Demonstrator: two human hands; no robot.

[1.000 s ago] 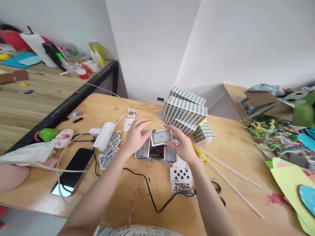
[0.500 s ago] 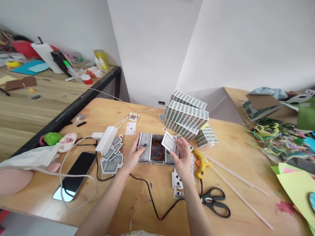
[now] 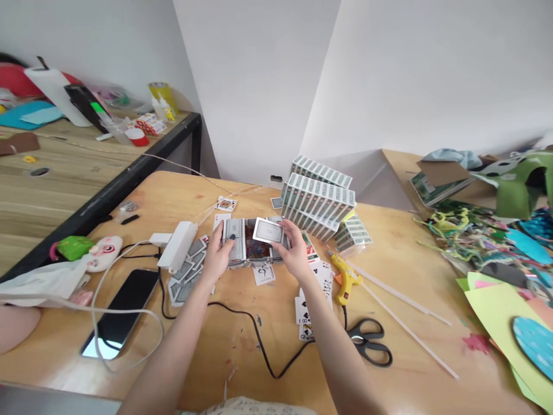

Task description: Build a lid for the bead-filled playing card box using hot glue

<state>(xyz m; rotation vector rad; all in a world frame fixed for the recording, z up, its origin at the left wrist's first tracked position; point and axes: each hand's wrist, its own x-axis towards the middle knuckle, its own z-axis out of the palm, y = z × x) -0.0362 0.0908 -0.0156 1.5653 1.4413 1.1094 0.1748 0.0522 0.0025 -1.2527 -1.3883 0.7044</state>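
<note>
A flat piece covered with grey-backed playing cards point(image 3: 234, 233) has a dark, multicoloured middle section point(image 3: 256, 245). My left hand point(image 3: 218, 253) grips its left end, thumb on top. Between the thumb and fingers of my right hand point(image 3: 294, 245) is a single grey-backed card point(image 3: 268, 231), tilted over the right part of the piece. Just below the piece lies a face-up card point(image 3: 264, 274). Grey-backed loose cards point(image 3: 186, 276) are scattered to the left, and face-up cards point(image 3: 320, 280) lie beneath and beside my right forearm.
Stacked card boxes point(image 3: 322, 196) stand behind to the right. A yellow glue gun point(image 3: 347, 279), black scissors point(image 3: 370, 343) and clear glue sticks point(image 3: 410, 325) lie at the right. A white power strip point(image 3: 178, 246), cables and a phone point(image 3: 123, 311) are at the left.
Both hands and the card-covered piece have moved back, away from me. The card in my right hand has turned flatter and more level. A face-up card now shows below the piece. The view has shifted.
</note>
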